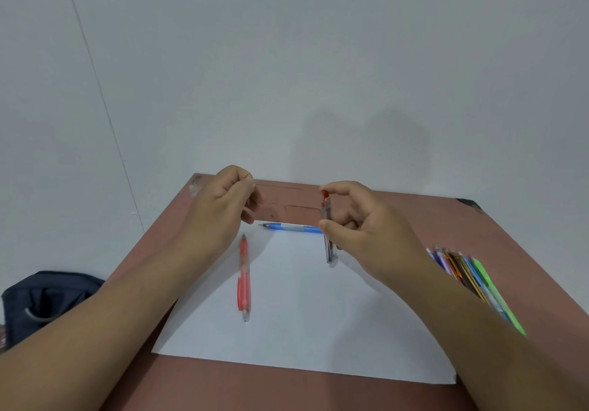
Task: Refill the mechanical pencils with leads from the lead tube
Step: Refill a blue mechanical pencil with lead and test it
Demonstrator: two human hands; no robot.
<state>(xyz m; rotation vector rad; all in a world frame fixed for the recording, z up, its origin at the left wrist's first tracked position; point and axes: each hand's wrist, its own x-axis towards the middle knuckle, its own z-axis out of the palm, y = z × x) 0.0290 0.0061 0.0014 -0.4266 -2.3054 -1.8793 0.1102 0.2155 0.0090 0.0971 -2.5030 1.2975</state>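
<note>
My right hand (360, 225) holds a clear lead tube (328, 235) with a red cap upright above the white paper sheet (302, 321), thumb on its middle and forefinger at the cap. My left hand (223, 210) hovers to the left with fingers curled and fingertips pinched together; anything between them is too small to see. A red mechanical pencil (244, 278) lies on the paper, tip pointing away. A blue mechanical pencil (291, 227) lies crosswise at the paper's far edge, partly behind the tube.
The brown table (414, 219) stands against a grey wall. A bundle of several coloured pencils (471, 276) lies at the right, partly under my right forearm. A dark blue bag (47, 302) sits on the floor to the left.
</note>
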